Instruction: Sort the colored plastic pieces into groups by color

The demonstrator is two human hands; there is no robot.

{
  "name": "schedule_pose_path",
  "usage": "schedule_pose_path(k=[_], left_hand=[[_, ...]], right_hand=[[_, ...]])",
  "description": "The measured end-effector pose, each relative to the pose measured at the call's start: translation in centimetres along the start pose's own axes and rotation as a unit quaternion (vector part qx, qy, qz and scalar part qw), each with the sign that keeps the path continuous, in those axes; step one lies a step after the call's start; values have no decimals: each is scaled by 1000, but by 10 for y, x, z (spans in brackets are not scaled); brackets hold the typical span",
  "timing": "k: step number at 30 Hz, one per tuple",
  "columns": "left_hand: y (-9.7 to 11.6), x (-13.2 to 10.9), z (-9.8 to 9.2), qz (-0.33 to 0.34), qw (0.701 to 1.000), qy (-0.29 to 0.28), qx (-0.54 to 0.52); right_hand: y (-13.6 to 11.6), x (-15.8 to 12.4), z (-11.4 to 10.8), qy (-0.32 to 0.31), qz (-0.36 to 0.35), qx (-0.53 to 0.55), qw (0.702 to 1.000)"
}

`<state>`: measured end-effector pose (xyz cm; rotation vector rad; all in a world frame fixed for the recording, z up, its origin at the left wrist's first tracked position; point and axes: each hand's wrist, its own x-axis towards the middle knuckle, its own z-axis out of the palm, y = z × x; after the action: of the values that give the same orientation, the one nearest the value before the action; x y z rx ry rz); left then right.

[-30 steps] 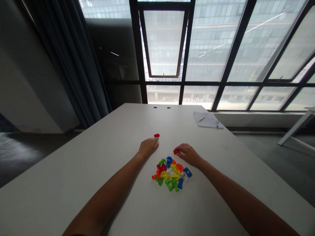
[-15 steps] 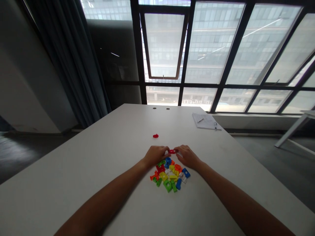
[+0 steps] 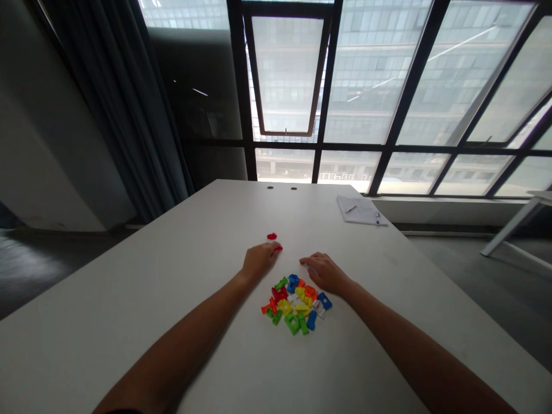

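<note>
Between the fingertips of my left hand [image 3: 260, 258] is a small red plastic piece [image 3: 278, 248], partly covered by the fingers. Just beyond it, another red piece [image 3: 271, 236] lies on the white table [image 3: 207, 230]. My right hand [image 3: 326, 271] rests above the tabletop to the right, fingers apart and holding nothing. Nearer to me and between my forearms is a loose pile of toy building pieces, among them a green block [image 3: 292, 323], a blue block [image 3: 325, 300], a yellow piece [image 3: 285, 307] and a dark red piece [image 3: 280, 293].
Sheets of paper [image 3: 361, 210] with pens on them lie near the table's far right edge. Two dark round cable holes [image 3: 270, 187] sit at the far end. Beyond are windows and a dark curtain [image 3: 125, 109]; a white table leg [image 3: 512, 225] stands at right.
Both hands were on the red piece together. My left hand has carried it left and away from me, towards the other red piece; my right hand has let go and stayed near its place.
</note>
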<state>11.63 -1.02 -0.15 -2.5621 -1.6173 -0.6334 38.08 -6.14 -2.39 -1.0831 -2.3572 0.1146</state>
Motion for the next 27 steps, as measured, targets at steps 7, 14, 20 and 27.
schedule_pose_path(k=[7, 14, 20, 27], left_hand=[[-20, 3, 3, 6, 1000, 12, 23], [-23, 8, 11, 1, 999, -27, 28], [-25, 8, 11, 52, 998, -33, -17], [-6, -8, -4, 106, 990, -20, -87]], right_hand=[[1, 0, 0, -4, 6, -3, 1000], [4, 0, 2, -1, 5, -3, 1000], [2, 0, 1, 4, -1, -8, 1000], [-1, 0, -2, 6, -28, -12, 1000]])
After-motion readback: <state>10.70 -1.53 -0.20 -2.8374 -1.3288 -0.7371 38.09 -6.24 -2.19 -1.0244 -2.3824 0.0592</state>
